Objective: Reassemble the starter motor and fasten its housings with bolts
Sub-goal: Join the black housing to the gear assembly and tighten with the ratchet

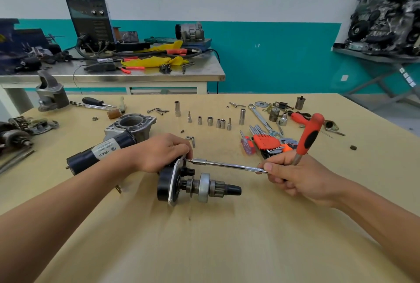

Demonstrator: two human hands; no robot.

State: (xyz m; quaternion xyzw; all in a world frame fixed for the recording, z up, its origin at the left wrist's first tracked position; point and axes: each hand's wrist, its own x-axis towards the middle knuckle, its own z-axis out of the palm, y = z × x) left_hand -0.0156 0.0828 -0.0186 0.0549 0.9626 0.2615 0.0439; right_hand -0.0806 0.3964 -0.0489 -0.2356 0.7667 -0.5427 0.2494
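The fingertips of the left hand (163, 153) are curled and pinch the top edge of the metal plate (176, 180) of the starter motor (168, 184). The motor lies on its side on the table (227, 237) directly under these fingers, with its pinion (203, 187) pointing toward the right hand (293, 177). The right fingers are closed around the steel shaft of the T-handle driver (229, 165), just below its orange handle, and the bit touches the plate right beside the left fingertips. The bolt there is too small to make out. I think the main danger is that the long shaft is held far from its tip. If it tilts, the bit can slip out and hit the left fingertips, or the bolt can go in crooked. The motor may also roll, because only one hand steadies it. Both forearms reach forward low over the table. The left wrist bends down over the motor and the right wrist is turned inward. Beyond the left knuckles stands the aluminium housing (130, 123), not yet fitted. Beyond the right fingers lies a hex key set (266, 140), and farther off a row of sockets (210, 121).
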